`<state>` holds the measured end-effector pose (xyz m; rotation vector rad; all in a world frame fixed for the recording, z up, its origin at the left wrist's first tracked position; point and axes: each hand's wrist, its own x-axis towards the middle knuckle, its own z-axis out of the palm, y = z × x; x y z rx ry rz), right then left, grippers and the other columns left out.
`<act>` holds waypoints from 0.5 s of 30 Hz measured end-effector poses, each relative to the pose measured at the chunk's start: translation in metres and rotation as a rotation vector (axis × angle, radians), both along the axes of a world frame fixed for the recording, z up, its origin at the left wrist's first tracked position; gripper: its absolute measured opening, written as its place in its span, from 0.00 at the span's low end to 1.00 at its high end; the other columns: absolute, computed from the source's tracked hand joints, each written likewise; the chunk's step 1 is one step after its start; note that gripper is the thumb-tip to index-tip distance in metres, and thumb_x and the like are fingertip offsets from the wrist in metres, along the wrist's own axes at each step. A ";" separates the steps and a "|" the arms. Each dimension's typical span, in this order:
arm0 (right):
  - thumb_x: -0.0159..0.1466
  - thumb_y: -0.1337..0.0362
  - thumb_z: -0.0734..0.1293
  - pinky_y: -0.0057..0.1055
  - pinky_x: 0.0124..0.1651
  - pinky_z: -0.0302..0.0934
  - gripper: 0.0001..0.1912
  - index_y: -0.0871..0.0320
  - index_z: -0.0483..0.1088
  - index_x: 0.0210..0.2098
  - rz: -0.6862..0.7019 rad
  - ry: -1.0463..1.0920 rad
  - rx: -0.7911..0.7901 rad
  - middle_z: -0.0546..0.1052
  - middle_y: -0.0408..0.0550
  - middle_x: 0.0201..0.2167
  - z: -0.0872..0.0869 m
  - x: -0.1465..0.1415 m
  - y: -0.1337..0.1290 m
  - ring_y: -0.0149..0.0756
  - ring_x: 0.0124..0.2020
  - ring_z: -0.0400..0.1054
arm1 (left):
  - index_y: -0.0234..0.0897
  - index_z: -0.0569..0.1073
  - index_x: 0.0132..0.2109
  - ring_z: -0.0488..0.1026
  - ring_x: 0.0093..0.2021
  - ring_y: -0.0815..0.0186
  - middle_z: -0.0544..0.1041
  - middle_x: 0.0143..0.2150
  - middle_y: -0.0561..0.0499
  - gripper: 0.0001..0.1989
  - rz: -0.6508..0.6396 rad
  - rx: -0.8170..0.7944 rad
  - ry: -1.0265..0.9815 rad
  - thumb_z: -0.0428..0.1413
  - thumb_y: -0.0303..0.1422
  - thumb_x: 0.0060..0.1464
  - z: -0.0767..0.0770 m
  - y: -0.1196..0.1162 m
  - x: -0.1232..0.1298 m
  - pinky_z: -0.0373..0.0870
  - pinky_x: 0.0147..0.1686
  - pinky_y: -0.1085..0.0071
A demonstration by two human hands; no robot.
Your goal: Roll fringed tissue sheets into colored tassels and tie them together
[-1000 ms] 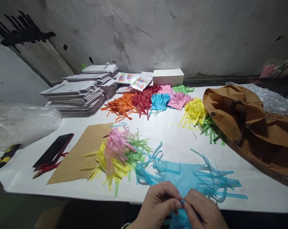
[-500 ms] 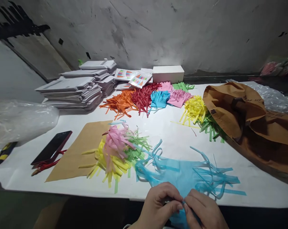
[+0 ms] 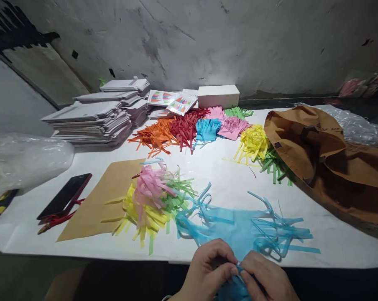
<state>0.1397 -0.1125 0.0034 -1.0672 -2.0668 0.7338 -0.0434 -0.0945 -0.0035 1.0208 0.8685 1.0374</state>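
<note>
Blue fringed tissue paper (image 3: 239, 228) lies spread at the table's front edge, its near part hanging over into my hands. My left hand (image 3: 209, 267) pinches that blue paper between thumb and forefinger. Close beside it, my right hand (image 3: 266, 274) is closed on the same paper, fingertips almost touching the left ones. The exact spot gripped is small and partly hidden by the fingers. Left of the blue sheet sit pink fringed paper (image 3: 151, 186), yellow strips (image 3: 145, 213) and green strips (image 3: 178, 196), partly over a brown paper sheet (image 3: 101, 200).
Stacked white packets (image 3: 88, 121) stand at the back left, a white box (image 3: 218, 96) by the wall. Orange (image 3: 157, 136), red (image 3: 185, 127) and other coloured fringes line the back. A phone (image 3: 65, 196) lies left, a brown bag (image 3: 305, 146) right, plastic wrap (image 3: 26, 161) far left.
The view has shifted slightly, so the table items appear a little further left. Both hands keep hold of the blue paper, its lower part bunched differently below the fingers.
</note>
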 end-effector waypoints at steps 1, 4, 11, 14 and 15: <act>0.73 0.68 0.54 0.24 0.29 0.61 0.13 0.54 0.65 0.34 -0.011 -0.013 0.037 0.68 0.42 0.26 -0.002 0.000 -0.001 0.30 0.27 0.67 | 0.34 0.79 0.32 0.67 0.26 0.72 0.72 0.30 0.51 0.13 -0.011 0.013 0.003 0.68 0.40 0.50 -0.001 0.000 0.000 0.66 0.27 0.76; 0.72 0.71 0.56 0.26 0.31 0.62 0.11 0.55 0.66 0.36 -0.059 -0.059 0.132 0.69 0.43 0.27 -0.009 -0.001 -0.002 0.32 0.28 0.68 | 0.34 0.79 0.31 0.67 0.26 0.72 0.72 0.30 0.51 0.13 -0.035 0.010 0.009 0.69 0.40 0.48 -0.001 -0.001 0.001 0.65 0.27 0.77; 0.71 0.72 0.57 0.25 0.32 0.62 0.10 0.56 0.66 0.36 -0.055 -0.011 0.080 0.70 0.43 0.27 -0.010 -0.002 -0.004 0.31 0.28 0.68 | 0.32 0.78 0.31 0.69 0.24 0.71 0.72 0.25 0.52 0.17 -0.037 -0.129 0.005 0.68 0.43 0.48 0.000 -0.003 -0.002 0.67 0.26 0.75; 0.71 0.71 0.57 0.25 0.33 0.64 0.10 0.56 0.66 0.36 -0.059 -0.012 0.082 0.71 0.43 0.28 -0.009 -0.003 -0.004 0.31 0.29 0.69 | 0.32 0.79 0.32 0.70 0.24 0.70 0.73 0.28 0.50 0.14 -0.063 -0.061 0.079 0.65 0.41 0.53 0.001 -0.002 -0.006 0.69 0.27 0.74; 0.72 0.71 0.57 0.25 0.33 0.64 0.10 0.56 0.67 0.37 -0.049 -0.015 0.083 0.71 0.44 0.28 -0.008 -0.003 -0.004 0.31 0.29 0.70 | 0.32 0.79 0.33 0.70 0.24 0.70 0.74 0.28 0.50 0.13 -0.067 -0.024 0.129 0.63 0.40 0.55 0.001 -0.001 -0.007 0.69 0.27 0.74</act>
